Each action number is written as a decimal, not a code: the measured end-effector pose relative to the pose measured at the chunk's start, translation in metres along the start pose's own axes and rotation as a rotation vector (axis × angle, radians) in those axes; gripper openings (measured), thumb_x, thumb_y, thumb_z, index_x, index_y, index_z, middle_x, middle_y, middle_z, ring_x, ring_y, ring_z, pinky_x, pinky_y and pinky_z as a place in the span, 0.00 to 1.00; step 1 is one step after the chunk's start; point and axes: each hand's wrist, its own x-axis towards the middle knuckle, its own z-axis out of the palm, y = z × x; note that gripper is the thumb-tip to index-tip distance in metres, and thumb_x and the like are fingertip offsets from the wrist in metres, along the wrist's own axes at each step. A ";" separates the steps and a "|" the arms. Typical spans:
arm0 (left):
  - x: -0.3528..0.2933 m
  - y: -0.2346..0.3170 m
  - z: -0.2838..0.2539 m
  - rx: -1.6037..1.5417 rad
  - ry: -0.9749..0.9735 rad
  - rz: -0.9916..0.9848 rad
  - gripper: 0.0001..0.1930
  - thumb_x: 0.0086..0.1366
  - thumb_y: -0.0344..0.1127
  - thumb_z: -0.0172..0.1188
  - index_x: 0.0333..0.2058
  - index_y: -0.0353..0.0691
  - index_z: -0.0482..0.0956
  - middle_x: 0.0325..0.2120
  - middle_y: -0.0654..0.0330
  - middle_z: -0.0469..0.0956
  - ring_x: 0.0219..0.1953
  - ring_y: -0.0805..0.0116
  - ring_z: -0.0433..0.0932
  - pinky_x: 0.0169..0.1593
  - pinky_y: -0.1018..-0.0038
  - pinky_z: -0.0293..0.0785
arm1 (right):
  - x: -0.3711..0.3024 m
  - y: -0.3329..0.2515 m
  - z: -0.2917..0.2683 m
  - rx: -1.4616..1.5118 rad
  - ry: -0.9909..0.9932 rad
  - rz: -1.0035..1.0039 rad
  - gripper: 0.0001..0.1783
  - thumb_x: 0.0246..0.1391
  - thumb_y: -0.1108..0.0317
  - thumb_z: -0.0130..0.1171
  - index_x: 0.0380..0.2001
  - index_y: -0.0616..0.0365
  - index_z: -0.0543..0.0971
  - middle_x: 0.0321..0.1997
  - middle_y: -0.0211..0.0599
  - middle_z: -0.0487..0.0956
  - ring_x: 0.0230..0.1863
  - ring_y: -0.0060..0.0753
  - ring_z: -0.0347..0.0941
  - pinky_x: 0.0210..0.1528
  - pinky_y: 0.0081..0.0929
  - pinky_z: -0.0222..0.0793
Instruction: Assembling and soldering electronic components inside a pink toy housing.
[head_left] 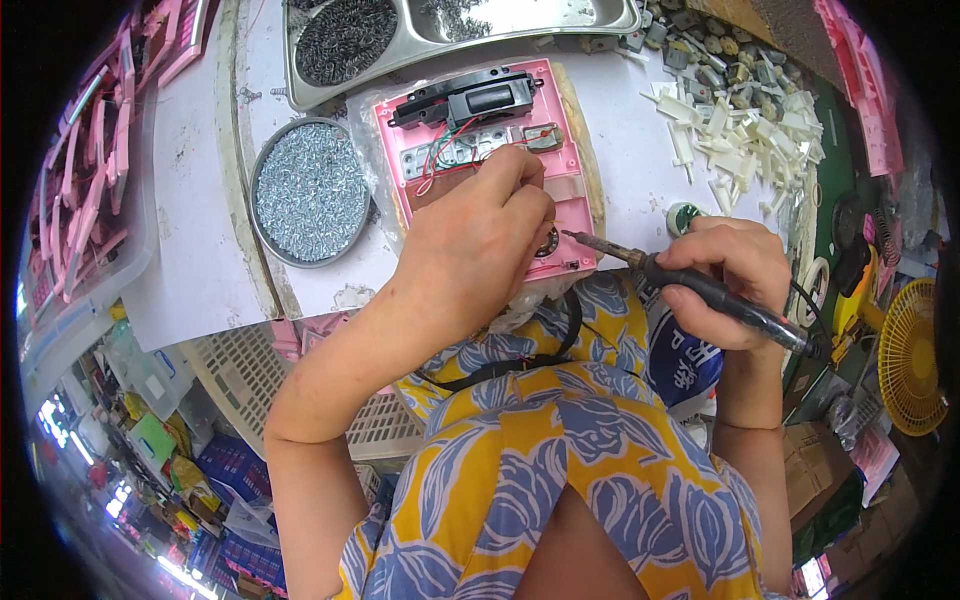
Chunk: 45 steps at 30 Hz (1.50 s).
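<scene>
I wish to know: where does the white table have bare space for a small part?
Widest: the flat white tabletop between the clear plastic bin and the round grey dish. A narrower strip lies between the open pink plastic casing and the heaped white plastic pieces. Crowded: the far right corner, under those pieces and grey metal parts.

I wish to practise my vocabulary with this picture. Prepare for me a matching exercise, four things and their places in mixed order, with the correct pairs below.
Things
1. Soldering iron
2. Round dish of tiny silvery parts
3. Metal tray
4. White plastic parts

Places
A. Heaped to the right of the pink casing
B. Beyond the casing, with dark springs inside
C. Held in the right hand
D. Just left of the casing

Pairs: 1-C, 2-D, 3-B, 4-A
</scene>
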 end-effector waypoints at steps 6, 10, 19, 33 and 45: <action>-0.002 -0.004 0.003 -0.035 0.064 0.051 0.08 0.57 0.24 0.67 0.36 0.37 0.79 0.40 0.56 0.75 0.35 0.58 0.80 0.36 0.66 0.77 | -0.007 0.001 -0.004 0.041 0.056 -0.004 0.13 0.42 0.68 0.71 0.32 0.60 0.83 0.15 0.27 0.66 0.16 0.24 0.62 0.20 0.25 0.52; -0.003 -0.008 0.003 -0.068 0.082 0.079 0.09 0.57 0.23 0.68 0.36 0.38 0.81 0.35 0.56 0.76 0.33 0.60 0.80 0.35 0.69 0.77 | -0.010 0.000 -0.007 0.031 0.081 0.010 0.13 0.43 0.68 0.71 0.33 0.60 0.83 0.15 0.27 0.67 0.16 0.23 0.62 0.20 0.24 0.52; -0.002 -0.012 -0.002 -0.122 0.017 0.090 0.08 0.57 0.23 0.66 0.36 0.39 0.80 0.31 0.58 0.77 0.31 0.59 0.79 0.34 0.68 0.76 | -0.010 0.002 -0.012 0.026 0.116 -0.015 0.13 0.43 0.69 0.71 0.33 0.61 0.83 0.19 0.30 0.74 0.17 0.22 0.64 0.20 0.22 0.54; 0.019 -0.006 -0.021 0.183 -0.331 0.215 0.09 0.58 0.30 0.61 0.38 0.40 0.75 0.36 0.59 0.73 0.37 0.57 0.80 0.36 0.64 0.78 | -0.007 0.000 -0.009 0.047 0.025 -0.012 0.13 0.42 0.69 0.71 0.33 0.61 0.83 0.16 0.27 0.68 0.16 0.23 0.62 0.20 0.24 0.52; 0.035 -0.005 -0.028 0.264 -0.479 0.297 0.10 0.58 0.31 0.60 0.39 0.39 0.77 0.38 0.60 0.74 0.40 0.61 0.81 0.37 0.66 0.80 | -0.002 0.000 -0.001 0.057 -0.046 0.012 0.13 0.41 0.69 0.72 0.33 0.58 0.84 0.16 0.29 0.72 0.16 0.26 0.66 0.20 0.25 0.56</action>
